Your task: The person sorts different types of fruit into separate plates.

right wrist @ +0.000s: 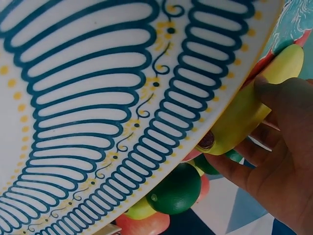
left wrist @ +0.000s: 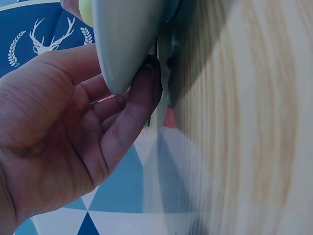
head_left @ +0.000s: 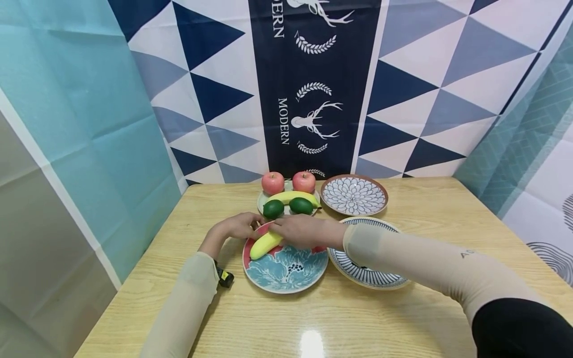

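Note:
A yellow banana (head_left: 266, 244) lies over the red upper part of a plate with a blue flower (head_left: 286, 273). My right hand (head_left: 301, 231) holds this banana from above, its fingers and thumb on either side of it in the right wrist view. At the flower plate's far left rim is my left hand (head_left: 240, 226). In the left wrist view, that hand (left wrist: 58, 112) grips the plate's edge, with fingertips (left wrist: 144, 81) under the rim and the thumb partly hidden behind it.
Just behind, a pale plate (head_left: 260, 203) carries two red apples (head_left: 273, 183), another banana (head_left: 293, 197) and two green limes (head_left: 273, 209). To the right stand a blue-striped plate (head_left: 389, 282), partly under my right forearm, and a brown-rimmed petal-patterned plate (head_left: 353, 196).

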`<state>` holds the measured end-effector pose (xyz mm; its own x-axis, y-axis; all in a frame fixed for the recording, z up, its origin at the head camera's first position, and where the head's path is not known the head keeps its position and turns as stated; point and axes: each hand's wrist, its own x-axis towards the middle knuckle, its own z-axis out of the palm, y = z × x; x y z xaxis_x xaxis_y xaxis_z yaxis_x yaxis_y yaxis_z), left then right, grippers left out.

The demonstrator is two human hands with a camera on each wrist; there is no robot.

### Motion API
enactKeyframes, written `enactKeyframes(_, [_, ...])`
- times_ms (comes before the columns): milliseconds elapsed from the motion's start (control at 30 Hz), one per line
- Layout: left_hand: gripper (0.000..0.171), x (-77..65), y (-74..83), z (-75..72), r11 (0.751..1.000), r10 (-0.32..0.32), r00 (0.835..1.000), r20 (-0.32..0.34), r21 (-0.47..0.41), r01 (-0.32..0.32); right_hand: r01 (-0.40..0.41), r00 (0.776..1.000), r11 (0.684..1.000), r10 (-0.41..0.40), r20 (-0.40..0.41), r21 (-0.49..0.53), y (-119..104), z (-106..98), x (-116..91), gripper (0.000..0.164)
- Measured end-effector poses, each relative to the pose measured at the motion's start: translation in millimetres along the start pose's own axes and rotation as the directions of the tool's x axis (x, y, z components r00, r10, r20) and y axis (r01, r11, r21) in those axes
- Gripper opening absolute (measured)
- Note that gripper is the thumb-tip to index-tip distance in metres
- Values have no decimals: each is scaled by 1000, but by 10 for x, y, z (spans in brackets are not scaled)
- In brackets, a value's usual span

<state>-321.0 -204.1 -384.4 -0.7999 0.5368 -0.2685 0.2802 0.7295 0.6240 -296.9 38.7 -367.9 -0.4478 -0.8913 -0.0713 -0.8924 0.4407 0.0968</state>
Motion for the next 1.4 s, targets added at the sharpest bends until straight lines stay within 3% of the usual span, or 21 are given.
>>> enactKeyframes(400, [25,1,5,-12,1000,-15,1000,3,-6,15,-23,1000,1000,23,-4,-4,39,-50,-8,57])
enactKeyframes(667, [23,1,38,-34,1000,-20,1000,9,-4,20,-36,994,999,39,-105,33,279,-219,22,46])
enactKeyframes(833, [22,-18,54,-28,999,-35,999,11,-15,35,-114,986,989,124,-116,92,507,-258,49,45])
enactKeyframes(1067, [21,-24,29,14,998,-54,999,6,-17,54,-225,964,970,235,-120,95,788,-198,125,54])
enactKeyframes(1267, [19,-23,28,21,998,-61,998,-1,-13,61,-288,946,953,298,-127,93,888,-181,243,55])
enactKeyframes(1400, [20,-15,41,16,998,-63,998,-1,-7,63,-347,932,932,355,-72,106,930,-176,331,56])
